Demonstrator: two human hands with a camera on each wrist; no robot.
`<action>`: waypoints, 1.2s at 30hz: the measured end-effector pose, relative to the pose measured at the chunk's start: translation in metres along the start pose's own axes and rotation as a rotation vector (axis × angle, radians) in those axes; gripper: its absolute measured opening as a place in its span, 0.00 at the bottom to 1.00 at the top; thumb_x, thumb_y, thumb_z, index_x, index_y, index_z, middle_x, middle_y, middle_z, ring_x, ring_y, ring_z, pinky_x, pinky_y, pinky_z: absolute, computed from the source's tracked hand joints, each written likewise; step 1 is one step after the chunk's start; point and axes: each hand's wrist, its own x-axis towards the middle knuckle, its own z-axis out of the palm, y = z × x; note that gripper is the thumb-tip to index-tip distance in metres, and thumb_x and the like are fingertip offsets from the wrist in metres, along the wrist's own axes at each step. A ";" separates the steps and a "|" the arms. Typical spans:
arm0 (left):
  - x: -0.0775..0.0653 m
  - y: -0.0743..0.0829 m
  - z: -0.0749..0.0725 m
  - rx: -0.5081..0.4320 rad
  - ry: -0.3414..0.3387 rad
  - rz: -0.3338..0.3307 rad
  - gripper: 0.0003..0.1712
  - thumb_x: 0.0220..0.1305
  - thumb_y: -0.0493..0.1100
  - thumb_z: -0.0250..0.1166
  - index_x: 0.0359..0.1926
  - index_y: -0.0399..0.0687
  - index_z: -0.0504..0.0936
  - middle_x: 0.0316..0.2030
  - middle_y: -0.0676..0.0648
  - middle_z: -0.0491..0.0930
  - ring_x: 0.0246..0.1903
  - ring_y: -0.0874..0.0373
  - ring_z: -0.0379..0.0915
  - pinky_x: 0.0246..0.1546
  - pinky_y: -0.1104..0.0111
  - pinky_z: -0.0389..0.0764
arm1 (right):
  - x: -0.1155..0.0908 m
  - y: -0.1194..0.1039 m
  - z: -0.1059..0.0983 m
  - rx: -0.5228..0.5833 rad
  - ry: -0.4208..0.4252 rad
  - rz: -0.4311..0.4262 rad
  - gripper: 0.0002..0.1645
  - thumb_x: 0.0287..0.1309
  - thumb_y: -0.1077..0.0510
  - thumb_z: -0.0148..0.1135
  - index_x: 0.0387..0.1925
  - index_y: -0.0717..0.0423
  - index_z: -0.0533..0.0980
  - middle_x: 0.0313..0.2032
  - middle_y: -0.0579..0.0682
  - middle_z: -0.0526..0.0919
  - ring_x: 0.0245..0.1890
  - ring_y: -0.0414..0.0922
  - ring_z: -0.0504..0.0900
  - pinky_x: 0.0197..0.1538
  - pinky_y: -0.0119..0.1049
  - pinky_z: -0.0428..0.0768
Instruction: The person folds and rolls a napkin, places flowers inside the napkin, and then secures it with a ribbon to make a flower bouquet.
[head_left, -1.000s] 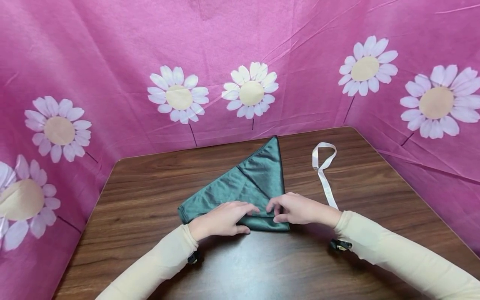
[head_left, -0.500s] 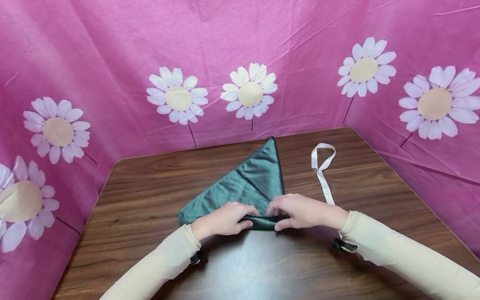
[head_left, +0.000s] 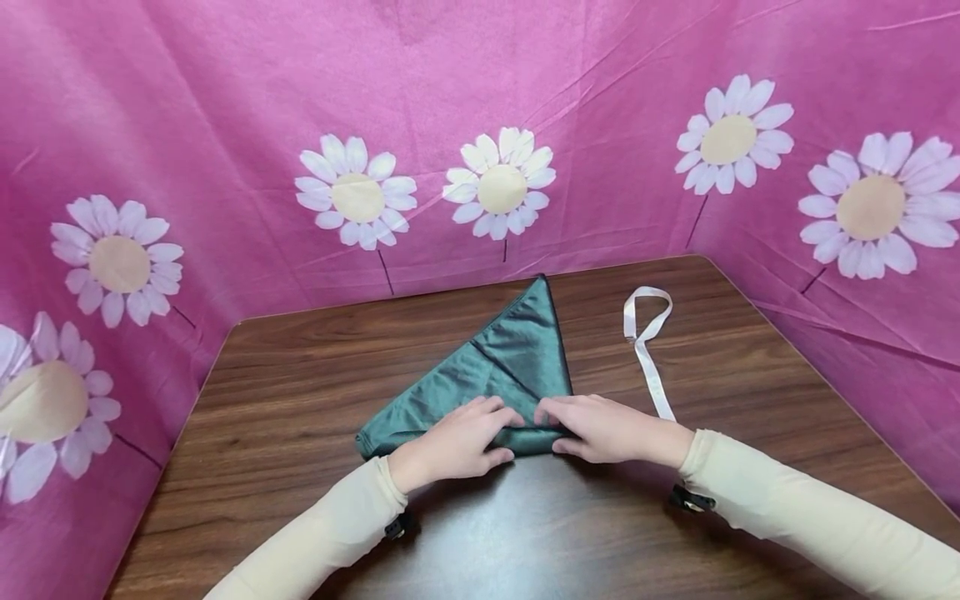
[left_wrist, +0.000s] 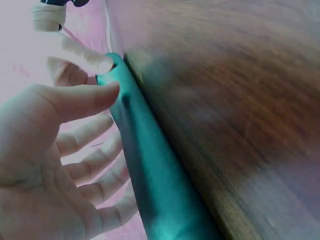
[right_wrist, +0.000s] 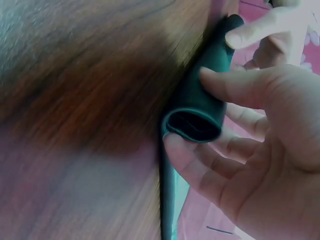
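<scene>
A dark green satin cloth (head_left: 491, 367) lies on the table, shaped roughly like a triangle, its tip pointing to the back. Along its near edge the fabric is turned into a loose roll, whose hollow end shows in the right wrist view. My left hand (head_left: 461, 437) holds the middle of the roll, thumb (left_wrist: 97, 100) on the near side and fingers spread behind it. At the roll's right end, my right hand (head_left: 611, 429) grips it between the thumb (right_wrist: 232, 85) and the fingers on the far side. The two hands are a short gap apart.
A looped white ribbon (head_left: 649, 367) lies on the brown wooden table (head_left: 300, 367) to the right of the cloth, partly behind the right forearm. Pink fabric (head_left: 420, 67) printed with daisies hangs around the table's back and sides.
The near edge of the cloth has been turned over into a roll and moved slightly away from me. My right thumb has come onto the roll; both hands have shifted slightly right.
</scene>
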 end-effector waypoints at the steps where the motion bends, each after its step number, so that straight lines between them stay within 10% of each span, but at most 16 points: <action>1: 0.000 0.001 0.000 0.014 0.004 -0.005 0.21 0.68 0.47 0.69 0.59 0.48 0.79 0.52 0.50 0.77 0.52 0.55 0.74 0.53 0.62 0.76 | 0.000 0.001 0.000 0.011 0.005 0.013 0.16 0.62 0.61 0.70 0.49 0.51 0.74 0.40 0.39 0.78 0.39 0.39 0.79 0.43 0.40 0.80; 25: 0.002 -0.005 0.003 0.058 -0.015 0.001 0.21 0.69 0.40 0.68 0.61 0.50 0.78 0.53 0.50 0.79 0.52 0.53 0.76 0.52 0.61 0.79 | -0.002 0.016 -0.009 -0.086 0.063 0.071 0.07 0.61 0.57 0.72 0.39 0.46 0.80 0.38 0.39 0.82 0.34 0.37 0.80 0.36 0.39 0.79; 36: 0.009 -0.010 0.000 -0.088 -0.100 0.044 0.19 0.74 0.41 0.62 0.63 0.46 0.77 0.56 0.50 0.81 0.57 0.60 0.75 0.59 0.65 0.74 | -0.003 0.006 -0.002 -0.087 0.032 -0.025 0.24 0.52 0.51 0.79 0.50 0.49 0.79 0.44 0.42 0.80 0.43 0.41 0.82 0.45 0.42 0.82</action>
